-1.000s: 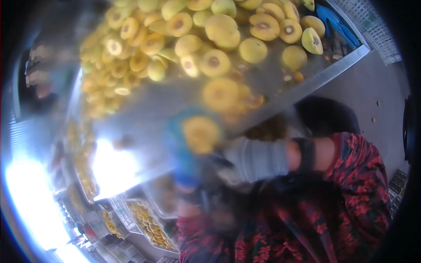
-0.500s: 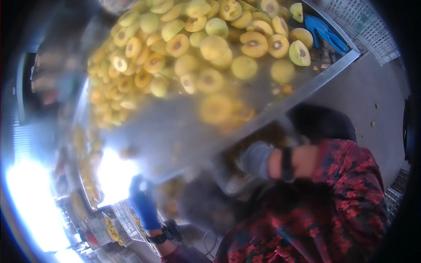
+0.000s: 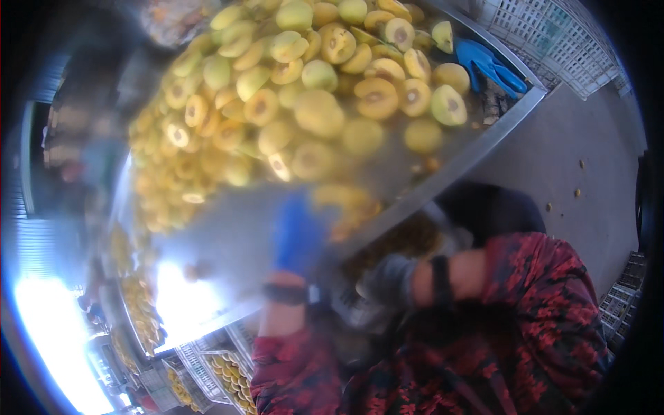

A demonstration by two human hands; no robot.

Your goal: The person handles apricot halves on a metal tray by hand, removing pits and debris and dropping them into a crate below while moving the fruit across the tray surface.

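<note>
My left hand [image 3: 299, 232], in a blue glove, reaches over the near part of a metal table [image 3: 228, 242]. It is next to a few halved yellow fruits [image 3: 349, 204] that look like peaches or apricots; blur hides its fingers and anything they hold. My right hand [image 3: 389, 280], in a grey glove, is below the table's near edge, close to the dim opening of a container [image 3: 398, 245] with brownish bits in it. Its fingers are blurred too. A large heap of halved fruits [image 3: 318, 114] covers the far part of the table, several with pits showing.
A spare blue glove [image 3: 487, 68] lies in the table's far right corner. White plastic crates [image 3: 553, 41] stand beyond it. More crates [image 3: 225, 377] with fruit are below the table at the left. Another crate [image 3: 622, 290] is at the right; small fruit bits dot the floor [image 3: 574, 152].
My left hand has moved up and right, from beside the table's lower left edge to over its surface by the fruits. My right hand has shifted slightly left and down. The view has tilted a little.
</note>
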